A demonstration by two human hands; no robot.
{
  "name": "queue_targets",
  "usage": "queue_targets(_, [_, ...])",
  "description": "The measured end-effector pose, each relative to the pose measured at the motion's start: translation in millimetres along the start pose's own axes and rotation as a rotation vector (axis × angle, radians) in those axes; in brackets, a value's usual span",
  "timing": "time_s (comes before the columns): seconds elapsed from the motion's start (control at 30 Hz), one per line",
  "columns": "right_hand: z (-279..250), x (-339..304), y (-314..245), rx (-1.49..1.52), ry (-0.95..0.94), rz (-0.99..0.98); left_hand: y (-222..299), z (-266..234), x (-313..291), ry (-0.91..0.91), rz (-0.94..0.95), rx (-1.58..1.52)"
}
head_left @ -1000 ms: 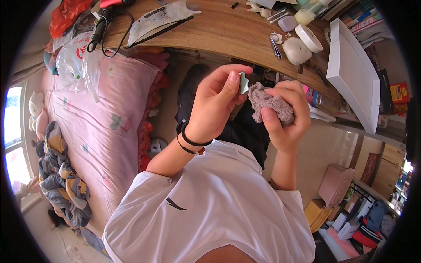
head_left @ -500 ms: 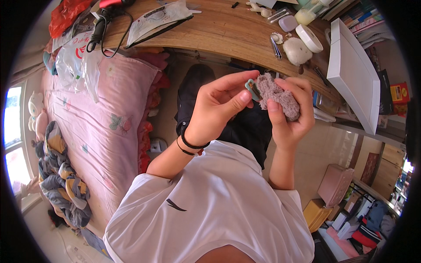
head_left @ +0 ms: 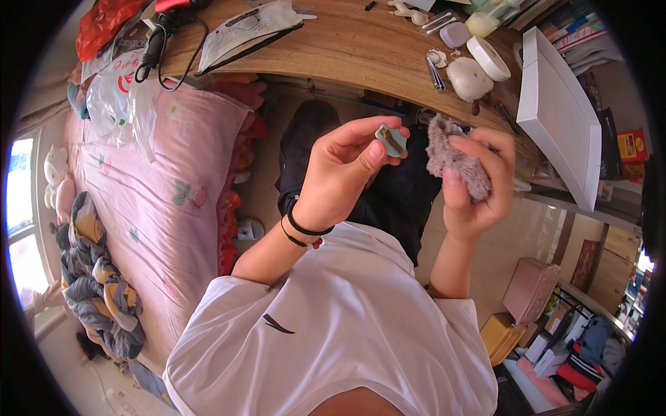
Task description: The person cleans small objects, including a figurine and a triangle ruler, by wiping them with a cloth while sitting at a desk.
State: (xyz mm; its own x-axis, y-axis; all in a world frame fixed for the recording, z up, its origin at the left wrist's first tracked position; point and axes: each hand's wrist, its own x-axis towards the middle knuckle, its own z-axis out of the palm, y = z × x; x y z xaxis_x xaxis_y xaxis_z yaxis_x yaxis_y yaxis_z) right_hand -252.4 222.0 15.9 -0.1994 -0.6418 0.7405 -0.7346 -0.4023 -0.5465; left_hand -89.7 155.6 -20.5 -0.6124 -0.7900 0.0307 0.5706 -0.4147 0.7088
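Between the thumb and fingers of my left hand (head_left: 347,156) is a small pale-green hair clip (head_left: 392,140) with a bronze-coloured metal strip on the side facing up. My right hand (head_left: 479,173) is closed around a fluffy mauve-grey piece (head_left: 444,142), soft and scrunched; its exact kind I cannot make out. A gap separates the clip from the fluffy piece. Both hands are raised over my lap, just short of the desk's front edge. Two dark bands (head_left: 305,229) circle my left wrist.
The wooden desk (head_left: 333,41) lies ahead, bearing a white fuzzy pouch (head_left: 470,78), a round white lid (head_left: 489,59), tweezers (head_left: 436,75) and a clear packet (head_left: 250,31). A white tray-like panel (head_left: 558,125) leans at its right. A pink-covered bed (head_left: 173,173) is at left.
My hands have moved apart. The clip, earlier against the fluffy piece, is now separate in my left hand and turned face up, while my right hand has shifted right with the fluffy piece.
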Motion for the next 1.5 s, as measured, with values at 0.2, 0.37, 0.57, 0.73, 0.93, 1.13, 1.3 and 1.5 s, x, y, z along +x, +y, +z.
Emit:
queue_targets(0.2, [13.5,-1.2,-4.1,0.06,-0.181,-0.001,4.4,0.7,0.4,0.025,-0.063,0.038])
queue_targets(0.37, [20.2,-1.3,-4.9,-0.016,-0.019,-0.044,1.0,2.5,-0.5,-0.055,0.011,0.137])
queue_targets(0.57, [13.4,-3.7,-1.5,0.213,0.098,0.176,9.5,3.9,1.6,-0.088,-0.06,0.075])
queue_targets(0.73, [13.1,4.2,1.7,0.093,-0.098,-0.015,3.1,-2.1,-0.6,-0.136,-0.089,0.158])
queue_targets(0.93, [10.5,2.2,8.7,0.152,0.064,0.077,8.1,6.5,1.8,-0.02,-0.11,0.034])
queue_targets(1.13, [20.2,1.9,6.9,0.107,-0.058,-0.002,0.3,-1.1,-4.0,-0.102,-0.129,0.099])
queue_targets(1.3, [24.4,0.8,6.9,0.108,0.06,0.117,9.4,-3.1,-1.0,0.019,-0.132,0.097])
queue_targets(1.5, [34.9,2.3,11.1,0.068,-0.011,0.069,22.0,-19.0,-8.1,-0.059,-0.164,0.183])
